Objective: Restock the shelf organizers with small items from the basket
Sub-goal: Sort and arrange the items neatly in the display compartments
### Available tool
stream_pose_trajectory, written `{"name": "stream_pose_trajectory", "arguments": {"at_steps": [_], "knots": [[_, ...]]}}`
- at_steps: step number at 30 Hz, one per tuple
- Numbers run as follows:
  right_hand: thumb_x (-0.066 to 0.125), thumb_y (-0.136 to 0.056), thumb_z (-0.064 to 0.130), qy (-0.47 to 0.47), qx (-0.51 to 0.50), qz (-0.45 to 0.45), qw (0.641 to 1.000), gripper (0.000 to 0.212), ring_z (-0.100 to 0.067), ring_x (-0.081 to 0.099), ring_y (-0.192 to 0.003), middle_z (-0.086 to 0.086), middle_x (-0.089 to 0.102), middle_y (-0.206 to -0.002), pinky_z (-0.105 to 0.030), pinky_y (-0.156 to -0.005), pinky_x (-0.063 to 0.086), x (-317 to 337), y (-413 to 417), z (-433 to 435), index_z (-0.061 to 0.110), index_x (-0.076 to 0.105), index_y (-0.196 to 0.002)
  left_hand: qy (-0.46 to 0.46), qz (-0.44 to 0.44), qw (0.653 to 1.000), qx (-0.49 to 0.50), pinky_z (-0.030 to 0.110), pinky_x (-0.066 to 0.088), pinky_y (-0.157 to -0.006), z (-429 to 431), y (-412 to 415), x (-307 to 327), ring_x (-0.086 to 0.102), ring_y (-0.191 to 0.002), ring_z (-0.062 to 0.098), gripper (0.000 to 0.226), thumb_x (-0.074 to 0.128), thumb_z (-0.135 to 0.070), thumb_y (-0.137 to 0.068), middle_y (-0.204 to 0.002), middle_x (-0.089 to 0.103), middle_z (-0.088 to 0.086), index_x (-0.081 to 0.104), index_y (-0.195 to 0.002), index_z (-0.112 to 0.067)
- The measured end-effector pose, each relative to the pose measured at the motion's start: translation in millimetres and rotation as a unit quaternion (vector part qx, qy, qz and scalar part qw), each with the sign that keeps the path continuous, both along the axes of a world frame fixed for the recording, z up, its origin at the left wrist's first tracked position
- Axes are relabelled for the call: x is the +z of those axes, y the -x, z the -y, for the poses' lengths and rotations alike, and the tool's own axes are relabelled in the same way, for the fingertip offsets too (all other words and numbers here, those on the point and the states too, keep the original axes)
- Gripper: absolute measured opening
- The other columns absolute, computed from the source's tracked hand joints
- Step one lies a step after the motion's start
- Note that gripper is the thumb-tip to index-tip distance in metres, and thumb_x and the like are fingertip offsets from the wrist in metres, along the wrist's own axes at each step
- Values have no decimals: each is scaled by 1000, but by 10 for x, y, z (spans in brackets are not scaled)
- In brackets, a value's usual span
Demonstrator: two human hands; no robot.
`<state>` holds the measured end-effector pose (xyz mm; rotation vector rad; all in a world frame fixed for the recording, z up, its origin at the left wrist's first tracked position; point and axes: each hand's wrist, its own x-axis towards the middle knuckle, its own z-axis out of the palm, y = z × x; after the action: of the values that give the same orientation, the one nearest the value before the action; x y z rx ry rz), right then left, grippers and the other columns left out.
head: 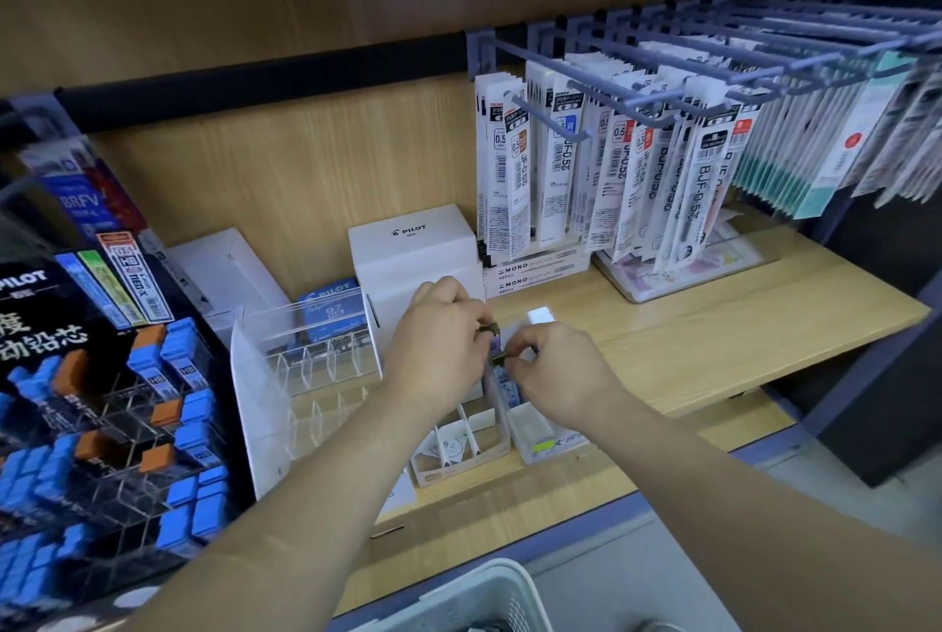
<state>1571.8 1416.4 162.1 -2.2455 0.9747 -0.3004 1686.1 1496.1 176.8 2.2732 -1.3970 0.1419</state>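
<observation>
Left hand (pixel 438 351) and right hand (pixel 555 371), fingers curled, pinch small olive items (pixel 489 328) at their fingertips, just above the white divided organizer (pixel 461 460); basket (pixel 474 596) well below them

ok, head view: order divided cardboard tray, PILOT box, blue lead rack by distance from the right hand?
1. divided cardboard tray: just below-left of the right hand.
2. PILOT box: behind, left.
3. blue lead rack: far left.
</observation>
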Motion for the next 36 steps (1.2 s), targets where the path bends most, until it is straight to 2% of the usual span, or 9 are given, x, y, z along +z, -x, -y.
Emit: {"name": "stream_pose_trajectory", "arguments": {"at_steps": [14, 16, 18, 21, 24, 26, 29, 32, 36], "knots": [[54, -95, 24, -11, -15, 20, 1000, 29, -23, 65, -90, -11, 68, -111, -26, -76, 52, 79, -15, -10, 15, 62, -122, 42, -73, 996, 3, 29, 47, -82, -99, -38, 109, 55, -92, 14, 20, 61, -10, -82, -91, 56, -6, 75, -90, -22], [50, -98, 30, -137, -47, 94, 985, 28, -17, 60, -56, -10, 70, -83, -21, -48, 46, 179, -19, -14, 16, 60, -121, 53, -117, 992, 3, 24, 47, -76, -109, 3, 170, 55, -76, 6, 18, 63, -12, -82, -82, 58, -10, 75, -87, -24], [43, -100, 46, -337, -64, 151, 927, 41, -13, 40, -36, -12, 67, -67, -17, -35, 28, 320, 8, -12, 16, 53, -126, 78, -217, 973, 4, 22, 47, -66, -117, 64, 269, 54, -61, 2, 14, 65, -14, -84, -70, 64, -10, 74, -81, -24], [28, -92, 71, -486, -4, 176, 856, 76, -11, 28, -36, -19, 65, -77, -17, -35, 22, 455, 44, 20, 9, 49, -130, 69, -412, 908, -43, 24, 45, -57, -141, 136, 433, 54, -54, 9, 12, 64, -18, -89, -59, 64, -1, 75, -85, -14], [21, -87, 79, -526, 42, 183, 830, 93, -10, 25, -38, -7, 41, -65, -17, -33, 20, 523, 74, 31, 2, 50, -132, 19, -461, 881, -103, 24, 47, -61, -174, 175, 511, 56, -60, 7, 7, 69, -18, -87, -62, 64, -4, 74, -84, -14], [20, -86, 80, -547, 59, 190, 813, 92, -9, 26, -38, -4, 37, -64, -16, -32, 22, 550, 92, 20, 5, 52, -131, 24, -472, 875, -107, 34, 52, -71, -194, 169, 527, 60, -67, 12, 3, 73, -16, -83, -69, 66, 3, 74, -80, -15], [24, -87, 77, -566, 83, 198, 796, 87, -12, 38, -41, -13, 48, -76, -18, -35, 29, 565, 108, 13, 7, 56, -128, 42, -486, 867, -103, 29, 47, -64, -229, 147, 556, 56, -54, 10, 4, 70, -12, -84, -63, 63, 1, 71, -82, -10], [38, -94, 62, -528, 85, 170, 828, 65, -17, 57, -55, -22, 68, -98, -22, -48, 47, 589, 185, -1, 8, 64, -118, 112, -463, 877, -64, 21, 46, -55, -232, 82, 601, 51, -51, 9, 4, 68, -8, -85, -64, 61, 4, 67, -81, -9], [56, -96, 26, -456, 63, 169, 872, 20, -16, 65, -64, -14, 73, -89, -25, -61, 50, 587, 321, 53, 11, 69, -101, 173, -442, 880, -2, 17, 49, -52, -235, -36, 576, 55, -48, 5, 3, 71, -7, -83, -60, 65, 1, 70, -85, -6]]}}
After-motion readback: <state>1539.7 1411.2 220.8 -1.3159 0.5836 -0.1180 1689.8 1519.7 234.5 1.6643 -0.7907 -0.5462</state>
